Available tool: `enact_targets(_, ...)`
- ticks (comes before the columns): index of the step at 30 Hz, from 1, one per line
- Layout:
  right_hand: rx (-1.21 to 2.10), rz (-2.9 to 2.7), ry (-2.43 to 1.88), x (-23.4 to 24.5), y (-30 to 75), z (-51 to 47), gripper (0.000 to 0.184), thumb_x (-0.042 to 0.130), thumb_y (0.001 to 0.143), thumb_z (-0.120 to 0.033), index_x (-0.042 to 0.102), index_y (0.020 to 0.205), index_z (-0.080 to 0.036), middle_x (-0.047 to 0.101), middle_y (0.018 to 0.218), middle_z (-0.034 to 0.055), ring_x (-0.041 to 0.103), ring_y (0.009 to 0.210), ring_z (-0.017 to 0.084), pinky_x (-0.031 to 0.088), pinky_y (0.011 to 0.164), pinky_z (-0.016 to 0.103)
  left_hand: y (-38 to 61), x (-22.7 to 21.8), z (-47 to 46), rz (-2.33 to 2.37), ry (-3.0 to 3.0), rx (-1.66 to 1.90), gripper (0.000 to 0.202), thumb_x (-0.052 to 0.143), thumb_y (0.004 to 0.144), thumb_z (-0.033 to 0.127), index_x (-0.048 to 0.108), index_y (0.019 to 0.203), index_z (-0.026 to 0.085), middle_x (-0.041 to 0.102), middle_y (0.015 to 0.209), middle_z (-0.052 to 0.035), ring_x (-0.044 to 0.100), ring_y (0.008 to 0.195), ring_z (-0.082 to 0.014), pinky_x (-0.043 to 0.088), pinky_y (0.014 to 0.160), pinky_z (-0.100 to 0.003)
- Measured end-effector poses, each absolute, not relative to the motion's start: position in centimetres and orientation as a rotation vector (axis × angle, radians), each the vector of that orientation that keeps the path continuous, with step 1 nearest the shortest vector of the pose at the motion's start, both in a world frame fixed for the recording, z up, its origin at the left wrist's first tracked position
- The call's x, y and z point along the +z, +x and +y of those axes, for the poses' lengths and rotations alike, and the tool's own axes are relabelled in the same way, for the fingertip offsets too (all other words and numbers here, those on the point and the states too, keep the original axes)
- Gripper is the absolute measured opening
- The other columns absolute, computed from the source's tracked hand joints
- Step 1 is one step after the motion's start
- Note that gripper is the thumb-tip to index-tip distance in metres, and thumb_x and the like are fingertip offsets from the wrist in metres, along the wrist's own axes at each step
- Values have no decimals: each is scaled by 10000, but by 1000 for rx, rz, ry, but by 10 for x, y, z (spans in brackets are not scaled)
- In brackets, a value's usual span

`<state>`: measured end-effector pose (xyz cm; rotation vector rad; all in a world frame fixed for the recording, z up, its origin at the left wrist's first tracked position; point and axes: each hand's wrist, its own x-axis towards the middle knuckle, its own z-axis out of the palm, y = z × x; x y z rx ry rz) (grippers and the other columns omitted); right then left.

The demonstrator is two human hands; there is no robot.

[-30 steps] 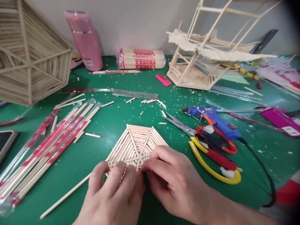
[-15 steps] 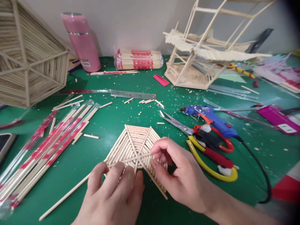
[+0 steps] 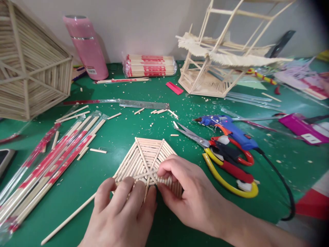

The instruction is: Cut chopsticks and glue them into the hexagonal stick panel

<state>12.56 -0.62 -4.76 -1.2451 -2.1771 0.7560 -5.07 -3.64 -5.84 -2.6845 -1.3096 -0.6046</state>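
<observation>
A many-sided panel (image 3: 150, 147) of thin wooden sticks, laid in rings with crossing spokes, lies on the table under both hands. My left hand (image 3: 123, 209) bends its fingers down over the panel's lower left part and holds it; the fingertips are partly hidden. Right of the panel's centre, my right hand (image 3: 185, 192) has its thumb and forefinger closed around the panel's surface by a spoke. Its other fingers are curled. A long wooden stick (image 3: 68, 219) runs from beneath my left hand toward the lower left; its upper end is hidden.
Scissors (image 3: 195, 135) and a blue glue gun (image 3: 226, 125) with a black cord lie at right. Wrapped sticks (image 3: 53, 161) lie at left. Behind stand a pink bottle (image 3: 87, 48), a stick-built frame model (image 3: 205, 75) and a large stick panel (image 3: 43, 72). Stick offcuts litter the green table.
My right hand has moved left along the panel, its fingertips now closer to the centre. My left hand stays in place on the panel. The whole view has shifted slightly.
</observation>
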Motion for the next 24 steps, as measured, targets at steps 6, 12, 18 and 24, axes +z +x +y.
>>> enact_targets(6,753,-2181,-1240,-49,126,-7,227,485,714,-27,440,849,-204,518,776,-8,497,715,131,407,618,258,-47,-57,-34,-1319,-2689,-630,297,360,903,154,638,828,227,653,753,1,511,773,-206,320,754,-396)
enact_targets(12,761,-2188,-1241,-49,127,-7,230,485,718,-26,440,856,-204,517,776,-8,493,714,132,405,618,259,-48,-58,-34,-1291,-2683,-617,275,390,892,137,638,818,228,647,745,13,517,760,-190,328,760,-383)
enact_targets(18,747,-2218,-1252,-49,126,-9,283,508,671,-29,443,882,-206,522,814,5,496,757,156,409,651,286,-49,-60,-38,-1294,-2642,-697,251,426,879,111,627,769,214,649,716,20,513,757,-180,324,779,-380)
enact_targets(24,681,-2231,-1309,-50,120,-13,260,482,652,-45,443,856,-202,514,796,14,480,743,169,395,622,294,-51,-58,-38,-1319,-2673,-643,305,366,900,140,635,775,211,648,732,5,512,764,-194,322,773,-387)
